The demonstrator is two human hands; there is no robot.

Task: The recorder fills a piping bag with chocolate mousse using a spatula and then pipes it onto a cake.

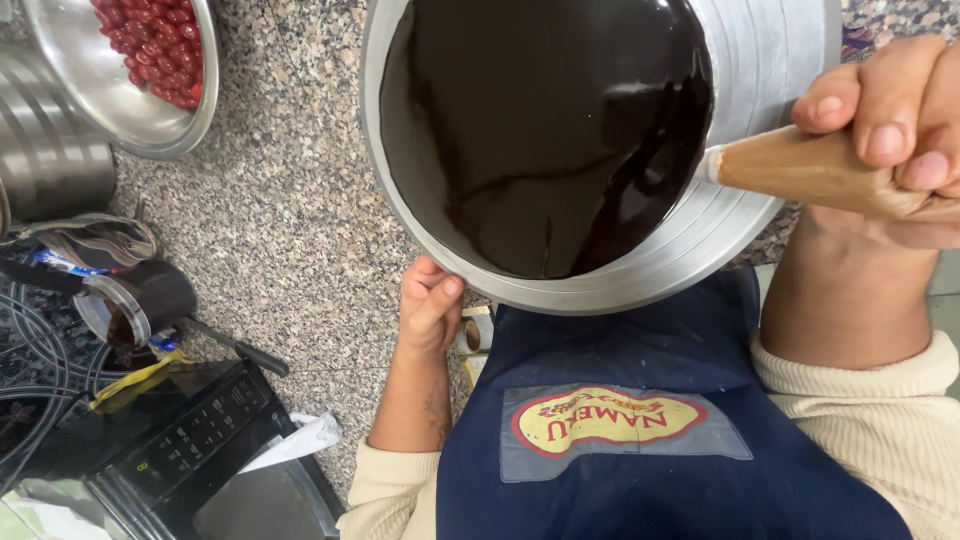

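A round cake with a glossy dark chocolate glaze sits on a silver turntable on the granite counter. My right hand grips the wooden handle of a palette knife; its blade lies on the glaze at the cake's right side. My left hand rests at the turntable's near rim, fingers curled, thumb touching the edge. I wear a dark blue apron with a cream sweater.
A steel bowl of red cherries stands at the far left, a steel pot beside it. A small saucepan with chocolate, cables, a black digital scale and crumpled paper crowd the left side.
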